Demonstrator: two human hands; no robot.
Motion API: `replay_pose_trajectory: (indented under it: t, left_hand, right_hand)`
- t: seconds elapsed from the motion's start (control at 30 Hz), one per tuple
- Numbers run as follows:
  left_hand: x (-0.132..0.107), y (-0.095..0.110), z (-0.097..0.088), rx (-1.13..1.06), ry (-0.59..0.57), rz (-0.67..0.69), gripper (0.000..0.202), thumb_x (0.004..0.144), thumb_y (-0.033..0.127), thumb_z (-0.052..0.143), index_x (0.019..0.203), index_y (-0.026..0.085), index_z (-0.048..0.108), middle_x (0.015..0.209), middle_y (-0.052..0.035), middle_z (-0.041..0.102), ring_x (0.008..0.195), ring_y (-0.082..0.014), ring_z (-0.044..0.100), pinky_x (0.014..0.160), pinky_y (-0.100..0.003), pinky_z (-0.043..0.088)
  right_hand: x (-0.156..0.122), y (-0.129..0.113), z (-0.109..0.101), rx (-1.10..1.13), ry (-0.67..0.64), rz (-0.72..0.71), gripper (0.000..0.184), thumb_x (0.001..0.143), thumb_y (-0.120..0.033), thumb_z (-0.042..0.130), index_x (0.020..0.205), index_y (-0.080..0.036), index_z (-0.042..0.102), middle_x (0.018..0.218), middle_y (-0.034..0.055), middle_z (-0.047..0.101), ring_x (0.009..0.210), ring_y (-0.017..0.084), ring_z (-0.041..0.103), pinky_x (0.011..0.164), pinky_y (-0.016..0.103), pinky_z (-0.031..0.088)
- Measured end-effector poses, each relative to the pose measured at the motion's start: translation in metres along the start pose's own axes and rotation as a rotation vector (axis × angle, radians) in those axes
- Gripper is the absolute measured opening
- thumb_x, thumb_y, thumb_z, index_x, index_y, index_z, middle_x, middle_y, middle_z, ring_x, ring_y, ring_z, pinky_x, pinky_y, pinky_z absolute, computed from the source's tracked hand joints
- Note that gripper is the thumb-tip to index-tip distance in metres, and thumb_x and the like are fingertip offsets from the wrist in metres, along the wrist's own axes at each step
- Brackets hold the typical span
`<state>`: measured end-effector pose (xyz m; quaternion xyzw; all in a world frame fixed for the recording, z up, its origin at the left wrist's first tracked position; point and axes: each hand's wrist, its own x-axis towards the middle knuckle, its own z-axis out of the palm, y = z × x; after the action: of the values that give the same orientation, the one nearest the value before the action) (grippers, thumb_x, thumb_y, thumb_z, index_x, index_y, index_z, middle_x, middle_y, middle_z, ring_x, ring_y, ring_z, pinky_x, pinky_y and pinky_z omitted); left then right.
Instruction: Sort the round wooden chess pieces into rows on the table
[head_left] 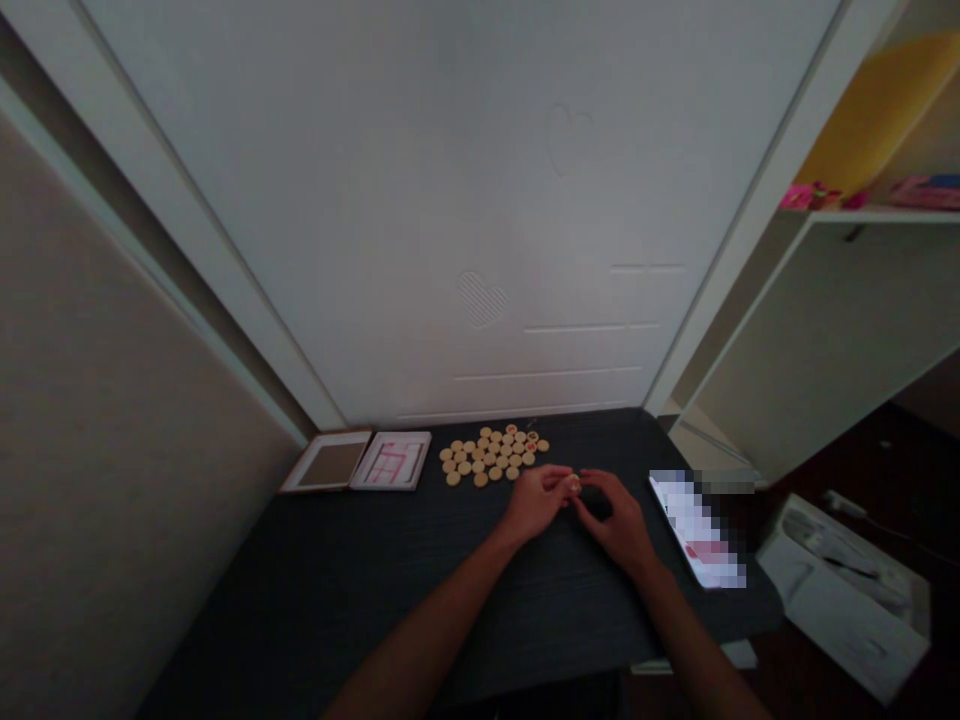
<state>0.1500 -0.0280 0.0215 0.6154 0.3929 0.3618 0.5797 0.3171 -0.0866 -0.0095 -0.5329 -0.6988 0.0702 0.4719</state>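
Note:
A small round wooden game piece [574, 484] with a reddish mark is pinched between the fingertips of my left hand [534, 502]. My right hand [613, 515] curves in from the other side, its finger and thumb tips at the same piece. Just beyond my left hand, several similar round wooden pieces [480, 460] lie spread on the dark table [375, 570]. Most show plain pale faces, while a few at the right of the group carry red marks. The palm sides of both hands are hidden.
An opened flat case [390, 462] with pink lines inside lies at the table's back left. To my right sits a phone [697, 530] with a lit screen. A white box [847, 595] stands beyond the table's right edge. A white panel [480, 220] rises behind.

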Motion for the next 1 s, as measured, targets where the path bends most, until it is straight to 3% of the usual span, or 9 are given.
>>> replay_pose_trajectory:
  t: [0.2, 0.33, 0.53, 0.63, 0.73, 1.0]
  left_hand:
    - [0.0, -0.003, 0.002, 0.114, 0.004, 0.06, 0.018, 0.089, 0.031, 0.068, 0.096, 0.015, 0.071, 0.092, -0.0101, 0.08, 0.08, -0.0208, 0.077, 0.071, -0.031, 0.062]
    - [0.001, -0.002, 0.0, 0.217, 0.005, 0.122, 0.018, 0.093, 0.032, 0.061, 0.094, 0.017, 0.071, 0.092, -0.0073, 0.08, 0.081, -0.0192, 0.076, 0.074, -0.03, 0.061]
    - [0.012, 0.003, -0.028, 0.474, 0.128, 0.228, 0.016, 0.093, 0.025, 0.058, 0.101, 0.018, 0.07, 0.098, -0.0065, 0.077, 0.09, -0.02, 0.072, 0.086, -0.035, 0.057]
    - [0.018, 0.006, -0.048, 0.631, 0.204, 0.286, 0.016, 0.091, 0.021, 0.059, 0.102, 0.02, 0.07, 0.107, -0.0083, 0.074, 0.108, -0.025, 0.065, 0.103, -0.043, 0.047]
    - [0.021, 0.009, -0.062, 0.766, 0.231, 0.331, 0.017, 0.091, 0.022, 0.059, 0.103, 0.021, 0.071, 0.113, -0.0092, 0.072, 0.117, -0.0294, 0.057, 0.108, -0.049, 0.039]
    - [0.022, 0.007, -0.06, 0.99, 0.198, 0.403, 0.023, 0.092, 0.021, 0.056, 0.11, 0.026, 0.071, 0.124, -0.0066, 0.07, 0.121, -0.0304, 0.052, 0.107, -0.049, 0.036]
  right_hand:
    - [-0.003, 0.001, 0.0, 0.036, 0.032, 0.016, 0.02, 0.091, -0.032, 0.064, 0.11, -0.025, 0.067, 0.11, 0.0089, 0.073, 0.101, 0.026, 0.07, 0.09, 0.043, 0.058]
    - [-0.003, 0.0, -0.002, 0.041, 0.033, 0.036, 0.018, 0.092, -0.032, 0.062, 0.109, -0.025, 0.066, 0.109, 0.0087, 0.073, 0.101, 0.025, 0.07, 0.091, 0.042, 0.057]
    - [-0.003, -0.001, -0.001, 0.003, 0.039, 0.071, 0.018, 0.088, -0.026, 0.062, 0.107, -0.024, 0.064, 0.108, 0.0081, 0.072, 0.1, 0.026, 0.068, 0.089, 0.042, 0.056]
    - [-0.003, -0.003, 0.0, 0.001, -0.001, 0.069, 0.016, 0.088, -0.024, 0.062, 0.103, -0.025, 0.064, 0.104, 0.0075, 0.072, 0.097, 0.026, 0.068, 0.088, 0.042, 0.055]
    - [-0.003, -0.004, -0.001, -0.02, -0.031, 0.071, 0.01, 0.087, -0.026, 0.063, 0.097, -0.025, 0.062, 0.097, 0.0061, 0.07, 0.092, 0.025, 0.066, 0.083, 0.04, 0.054]
    - [-0.004, 0.003, 0.001, -0.149, -0.08, 0.07, 0.013, 0.086, -0.033, 0.067, 0.084, -0.025, 0.057, 0.082, 0.003, 0.064, 0.079, 0.023, 0.059, 0.072, 0.035, 0.048]
